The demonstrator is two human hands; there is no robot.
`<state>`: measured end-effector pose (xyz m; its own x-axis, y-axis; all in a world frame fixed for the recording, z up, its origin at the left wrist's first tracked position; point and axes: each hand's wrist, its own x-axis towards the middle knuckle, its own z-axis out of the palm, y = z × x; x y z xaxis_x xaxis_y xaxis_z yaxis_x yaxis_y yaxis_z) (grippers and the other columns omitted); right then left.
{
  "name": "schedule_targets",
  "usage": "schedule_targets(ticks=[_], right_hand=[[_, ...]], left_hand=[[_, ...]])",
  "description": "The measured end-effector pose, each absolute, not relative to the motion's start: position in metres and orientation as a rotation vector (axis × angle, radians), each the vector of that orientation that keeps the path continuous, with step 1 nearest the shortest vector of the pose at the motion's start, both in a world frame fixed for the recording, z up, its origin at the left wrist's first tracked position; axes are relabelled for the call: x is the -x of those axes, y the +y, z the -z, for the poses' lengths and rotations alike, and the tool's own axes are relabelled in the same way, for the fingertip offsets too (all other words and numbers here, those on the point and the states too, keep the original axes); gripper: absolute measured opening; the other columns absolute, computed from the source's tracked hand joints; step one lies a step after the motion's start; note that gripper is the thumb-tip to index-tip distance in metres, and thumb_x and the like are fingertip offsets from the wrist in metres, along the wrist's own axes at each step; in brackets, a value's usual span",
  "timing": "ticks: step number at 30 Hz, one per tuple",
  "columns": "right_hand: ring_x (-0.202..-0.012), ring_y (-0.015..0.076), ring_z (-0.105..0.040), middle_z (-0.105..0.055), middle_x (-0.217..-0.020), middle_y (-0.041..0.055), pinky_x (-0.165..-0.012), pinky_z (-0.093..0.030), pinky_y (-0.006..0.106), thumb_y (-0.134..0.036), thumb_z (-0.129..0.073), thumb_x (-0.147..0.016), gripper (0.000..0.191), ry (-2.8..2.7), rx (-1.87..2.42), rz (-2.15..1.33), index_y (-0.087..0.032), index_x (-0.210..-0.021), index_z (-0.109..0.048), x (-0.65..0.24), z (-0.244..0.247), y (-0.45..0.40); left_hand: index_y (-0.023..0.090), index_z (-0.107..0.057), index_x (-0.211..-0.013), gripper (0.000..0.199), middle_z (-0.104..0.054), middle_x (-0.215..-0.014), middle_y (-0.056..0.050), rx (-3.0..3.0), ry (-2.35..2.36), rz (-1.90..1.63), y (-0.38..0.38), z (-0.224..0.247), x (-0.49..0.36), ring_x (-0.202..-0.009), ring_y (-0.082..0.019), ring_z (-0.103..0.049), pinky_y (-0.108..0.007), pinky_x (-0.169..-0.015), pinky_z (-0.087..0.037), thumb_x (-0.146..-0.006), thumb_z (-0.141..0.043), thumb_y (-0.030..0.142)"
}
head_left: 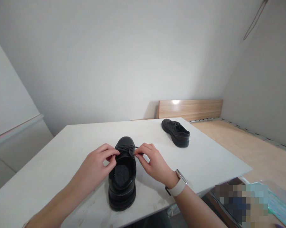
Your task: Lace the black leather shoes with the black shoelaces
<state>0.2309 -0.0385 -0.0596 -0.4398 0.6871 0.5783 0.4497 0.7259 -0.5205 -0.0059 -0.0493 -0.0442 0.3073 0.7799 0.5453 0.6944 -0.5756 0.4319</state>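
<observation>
A black lace-up shoe [122, 190] stands on the white table, toe pointing away and heel toward me. At the left side of its lacing, my left hand [101, 160] has thumb and forefinger brought close together at the lace; its fingertips partly hide what is between them. My right hand [153, 161], with a pale-banded watch on the wrist, pinches a dark lace [135, 147] at the right side of the shoe. The lace crosses over the tongue between both hands.
A second black shoe [177, 133] rests farther back on the right of the white table [90, 134]. Behind it are a wooden board [190, 108] and a light wooden surface [233, 136]. Plastic packages [280, 202] lie at the lower right, partly pixelated.
</observation>
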Motion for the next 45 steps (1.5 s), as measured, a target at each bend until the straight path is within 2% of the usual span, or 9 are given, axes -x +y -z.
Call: schedule_targets(ticks=[8, 13, 18, 23, 29, 38, 42, 45], right_hand=[[-0.089, 0.0169, -0.059, -0.064, -0.092, 0.0019, -0.084, -0.041, 0.033, -0.007, -0.059, -0.092, 0.013, -2.084, 0.877, -0.359, -0.019, -0.094, -0.063, -0.236, 0.059, -0.04], [-0.09, 0.0177, -0.058, -0.063, -0.094, 0.0033, -0.084, -0.042, 0.033, -0.006, -0.057, -0.092, 0.014, -2.067, 0.835, -0.367, -0.019, -0.095, -0.063, -0.231, 0.057, -0.042], [-0.094, 0.0189, -0.057, -0.062, -0.095, 0.004, -0.086, -0.043, 0.034, -0.006, -0.055, -0.092, 0.016, -2.071, 0.772, -0.379, -0.02, -0.096, -0.062, -0.229, 0.058, -0.044], [-0.093, 0.018, -0.056, -0.061, -0.095, 0.0034, -0.085, -0.041, 0.034, -0.006, -0.056, -0.092, 0.016, -2.059, 0.794, -0.367, -0.02, -0.096, -0.062, -0.23, 0.06, -0.046], [-0.094, 0.0178, -0.057, -0.062, -0.094, 0.0031, -0.088, -0.039, 0.034, -0.006, -0.056, -0.092, 0.015, -2.009, 0.838, -0.3, -0.019, -0.094, -0.06, -0.227, 0.06, -0.044], [-0.097, 0.0235, -0.055, -0.061, -0.1, 0.0081, -0.088, -0.043, 0.042, -0.008, -0.056, -0.093, 0.017, -2.056, 0.9, -0.117, -0.021, -0.095, -0.067, -0.217, 0.059, -0.034], [-0.091, 0.0201, -0.058, -0.062, -0.097, 0.0076, -0.08, -0.05, 0.034, -0.009, -0.051, -0.096, 0.021, -2.04, 0.818, -0.226, -0.02, -0.095, -0.069, -0.213, 0.061, -0.035], [-0.089, 0.0185, -0.062, -0.066, -0.098, 0.0078, -0.082, -0.052, 0.032, -0.009, -0.048, -0.098, 0.023, -2.069, 0.832, -0.311, -0.018, -0.101, -0.069, -0.211, 0.059, -0.041]], left_hand=[[0.022, -0.073, -0.086, 0.019, -0.065, -0.085, -0.002, -2.416, 1.294, -1.17, -0.047, 0.045, 0.001, -0.069, -0.014, -0.064, -0.023, -0.063, -0.051, -0.089, -0.056, 0.028], [0.023, -0.072, -0.087, 0.014, -0.063, -0.089, -0.002, -2.3, 1.28, -1.389, -0.05, 0.055, 0.001, -0.078, -0.016, -0.063, -0.024, -0.07, -0.052, -0.09, -0.06, 0.03], [0.025, -0.072, -0.09, 0.012, -0.061, -0.096, -0.002, -2.259, 1.298, -1.464, -0.053, 0.065, 0.004, -0.09, -0.016, -0.062, -0.024, -0.076, -0.05, -0.092, -0.06, 0.026], [0.024, -0.071, -0.089, 0.013, -0.061, -0.094, -0.001, -2.297, 1.235, -1.53, -0.056, 0.066, 0.001, -0.09, -0.015, -0.062, -0.024, -0.083, -0.048, -0.093, -0.059, 0.019], [0.023, -0.07, -0.091, 0.014, -0.061, -0.094, -0.002, -2.293, 1.211, -1.587, -0.057, 0.066, -0.002, -0.089, -0.015, -0.062, -0.026, -0.082, -0.049, -0.093, -0.059, 0.015], [0.024, -0.072, -0.091, 0.014, -0.063, -0.095, -0.003, -2.273, 1.242, -1.595, -0.058, 0.065, -0.001, -0.09, -0.017, -0.062, -0.028, -0.083, -0.05, -0.093, -0.059, 0.017], [0.024, -0.073, -0.092, 0.015, -0.067, -0.097, -0.003, -2.266, 1.214, -1.605, -0.057, 0.064, -0.001, -0.092, -0.017, -0.065, -0.028, -0.085, -0.051, -0.093, -0.059, 0.017], [0.024, -0.073, -0.091, 0.015, -0.069, -0.096, -0.003, -2.244, 1.193, -1.608, -0.059, 0.062, -0.001, -0.092, -0.017, -0.066, -0.028, -0.087, -0.051, -0.093, -0.059, 0.019]])
